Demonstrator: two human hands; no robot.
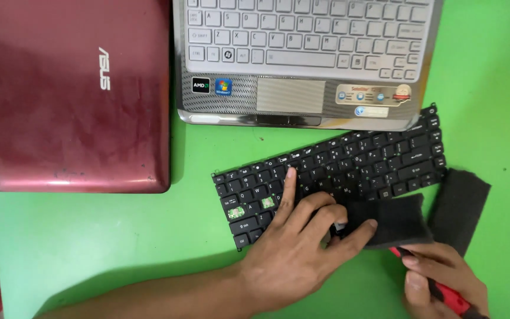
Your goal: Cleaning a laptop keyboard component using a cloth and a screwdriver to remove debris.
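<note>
1. The green surface (90,248) carries everything in view.
2. A closed red laptop (78,94) lies at the upper left, lid up.
3. A silver laptop (302,59) lies open just beside it at top centre, its pale keys and touchpad showing.
4. A loose black keyboard (349,165) lies tilted on the surface just below the silver laptop, its right end higher. Two keycaps are missing near its left end.
5. A black cloth (455,207) lies folded over the keyboard's lower right corner, partly on the surface.
6. The left hand (296,248) rests on the keyboard, fingers spread: the forefinger stretches straight out and presses the keys, the other fingers curl onto the lower rows, and the thumb touches the cloth's edge. It grips nothing.
7. The right hand (444,280) sits at the lower right, below the cloth, closed round a tool (447,295) with a red handle. The tool's tip is hidden under the cloth.
</note>
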